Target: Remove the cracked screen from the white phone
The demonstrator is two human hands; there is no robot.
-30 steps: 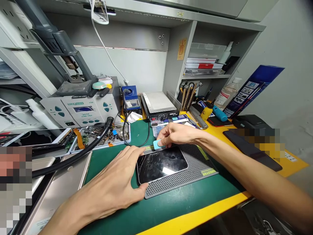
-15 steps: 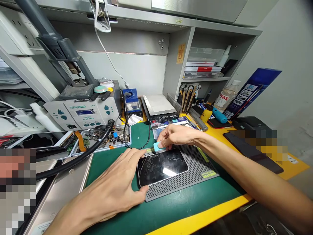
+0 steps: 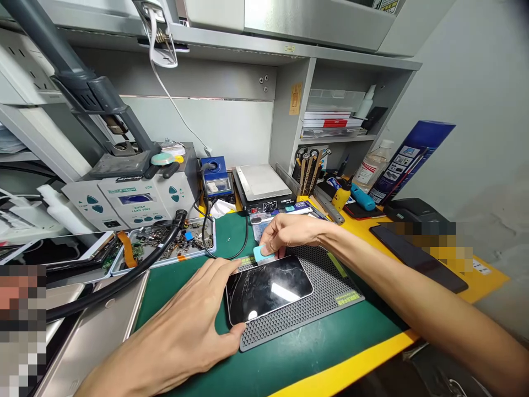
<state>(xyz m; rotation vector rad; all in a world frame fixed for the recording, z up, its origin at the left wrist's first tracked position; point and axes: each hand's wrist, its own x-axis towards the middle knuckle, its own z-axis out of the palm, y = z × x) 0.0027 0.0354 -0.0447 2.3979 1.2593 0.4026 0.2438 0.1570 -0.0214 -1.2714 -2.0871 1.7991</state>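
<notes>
A black-screened phone point(image 3: 268, 289) with cracks and bright reflections lies on a grey perforated mat point(image 3: 326, 275). My left hand point(image 3: 194, 314) grips the phone's left end, with its thumb at the near corner and its fingers at the far corner. Between the thumb and fingers of my right hand point(image 3: 285, 234) is a small light-blue pick point(image 3: 263, 255), held against the phone's far long edge. How far the pick's tip goes in cannot be made out.
Behind the mat stand a hot plate point(image 3: 264, 184) and a blue device point(image 3: 217, 176). A tray of circuit boards point(image 3: 165, 242) and a rework station point(image 3: 136, 198) are at the left, with a black hose point(image 3: 124, 286) crossing there. A dark phone point(image 3: 417, 256) lies at the right.
The camera view has shifted, so the scene appears slightly lower and farther left. Both hands keep their hold on the phone and the pick.
</notes>
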